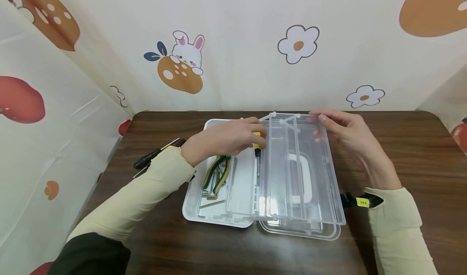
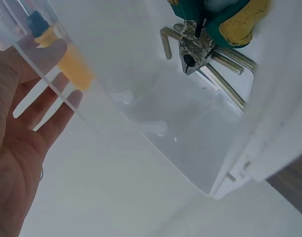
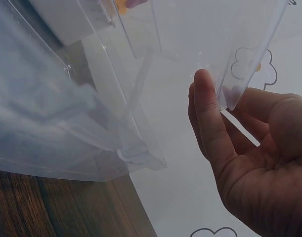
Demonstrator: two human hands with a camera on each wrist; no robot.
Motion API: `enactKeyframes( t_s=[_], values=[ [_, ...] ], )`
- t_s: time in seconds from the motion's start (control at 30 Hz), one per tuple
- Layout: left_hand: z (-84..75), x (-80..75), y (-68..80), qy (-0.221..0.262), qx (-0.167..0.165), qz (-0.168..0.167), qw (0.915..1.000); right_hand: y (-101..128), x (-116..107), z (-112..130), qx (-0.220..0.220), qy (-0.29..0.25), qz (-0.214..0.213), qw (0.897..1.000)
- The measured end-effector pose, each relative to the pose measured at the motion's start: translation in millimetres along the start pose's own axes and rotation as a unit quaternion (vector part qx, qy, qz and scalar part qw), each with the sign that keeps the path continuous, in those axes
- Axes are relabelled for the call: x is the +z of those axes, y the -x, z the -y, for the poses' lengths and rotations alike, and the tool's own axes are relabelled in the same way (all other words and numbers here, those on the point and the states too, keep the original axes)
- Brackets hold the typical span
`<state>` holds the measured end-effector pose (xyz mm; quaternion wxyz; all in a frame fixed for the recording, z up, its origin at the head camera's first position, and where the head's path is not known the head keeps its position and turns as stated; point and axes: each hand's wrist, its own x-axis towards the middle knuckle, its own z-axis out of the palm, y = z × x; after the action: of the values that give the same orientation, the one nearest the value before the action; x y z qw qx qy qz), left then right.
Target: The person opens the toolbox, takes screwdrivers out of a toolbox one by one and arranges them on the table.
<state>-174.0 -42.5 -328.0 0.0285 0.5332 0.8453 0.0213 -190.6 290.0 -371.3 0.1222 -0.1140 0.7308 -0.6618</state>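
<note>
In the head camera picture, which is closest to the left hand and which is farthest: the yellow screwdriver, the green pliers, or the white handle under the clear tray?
From the left hand:
1. Yellow screwdriver, right at its fingertips.
2. Green pliers, just below the hand in the white box.
3. White handle, farther right, under the clear tray.

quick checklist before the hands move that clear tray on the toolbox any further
1. Right hand grips the far edge of the clear tray, thumb and fingers on either side of its wall in the right wrist view: ok.
2. Left hand on the tray's left wall near the yellow screwdriver: touching it, but a firm hold: cannot tell.
3. Pliers and hex keys lie low in the white toolbox, under the tray's level: ok.
4. Screwdriver clear of the tray wall: cannot tell, it lies right against it.
5. Toolbox flat on the table: ok.
</note>
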Motion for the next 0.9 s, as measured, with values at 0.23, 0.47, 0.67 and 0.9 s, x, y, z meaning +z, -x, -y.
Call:
enactKeyframes(
  t_s=[0.23, 0.47, 0.67, 0.9],
  values=[
    [1.5, 0.1, 0.4, 0.003, 0.0, -0.004, 1.0, 0, 1, 0, -0.008, -0.032, 0.012, 0.999],
    [-0.9, -9.3, 7.6, -0.027, -0.015, -0.016, 0.9994, 1, 0, 0, -0.003, -0.038, 0.009, 0.999],
    [-3.4, -23.5, 25.7, -0.048, -0.044, -0.048, 0.9967, 1, 0, -1, -0.007, -0.06, 0.015, 0.998],
    [-3.8, -32.1, 66.7, -0.052, -0.113, -0.081, 0.9889, 1, -1, -1, -0.004, -0.04, 0.013, 0.999]
  ],
)
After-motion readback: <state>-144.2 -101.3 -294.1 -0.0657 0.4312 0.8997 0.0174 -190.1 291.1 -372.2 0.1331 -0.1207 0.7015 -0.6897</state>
